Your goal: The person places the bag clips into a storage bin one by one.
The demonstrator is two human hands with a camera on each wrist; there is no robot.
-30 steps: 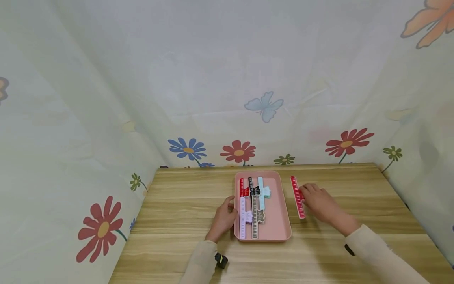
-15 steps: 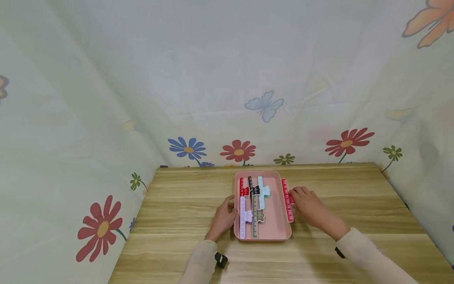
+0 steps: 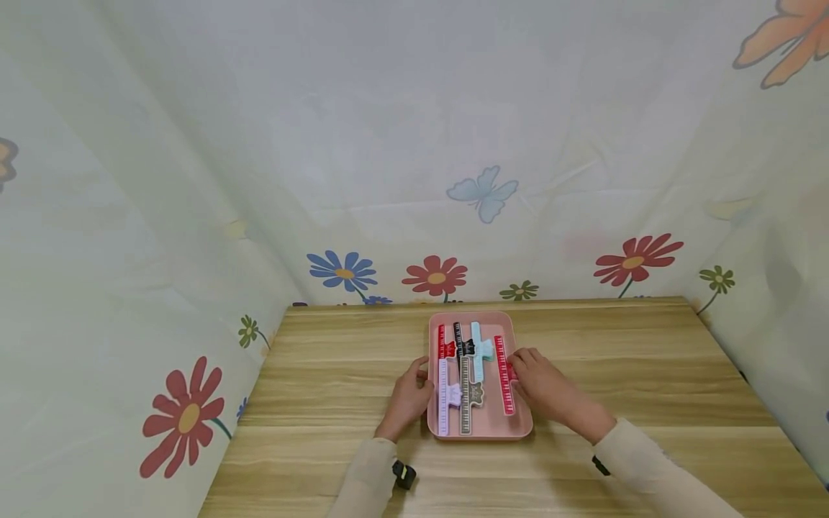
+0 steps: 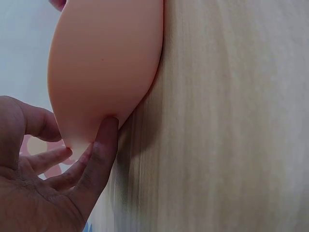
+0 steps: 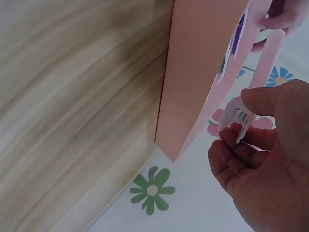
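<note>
The pink tray [image 3: 486,426] holds several sheet-music clips with piano-key strips: a red clip [image 3: 442,339], black clip [image 3: 458,337], light-blue clip [image 3: 478,370], lilac clip [image 3: 443,410] and grey clip [image 3: 465,414]. My left hand [image 3: 409,397] holds the tray at its left side; in the left wrist view its fingertips meet the outer wall [image 4: 104,63]. Over the tray's right side, my right hand [image 3: 550,385] pinches another red clip [image 3: 504,381] by its grip tab. The right wrist view shows that clip's pale side and metal spring [image 5: 241,115], raised beside the tray rim.
A wood-grain table [image 3: 337,367] carries the tray. Behind it and at both sides hangs a pale cloth [image 3: 388,144] printed with flowers and butterflies. A small black device [image 3: 404,475] sits at my left wrist.
My right hand has carried the red clip leftward from the table right of the tray, across the rim, to over the tray's right part. The left hand has stayed at the tray.
</note>
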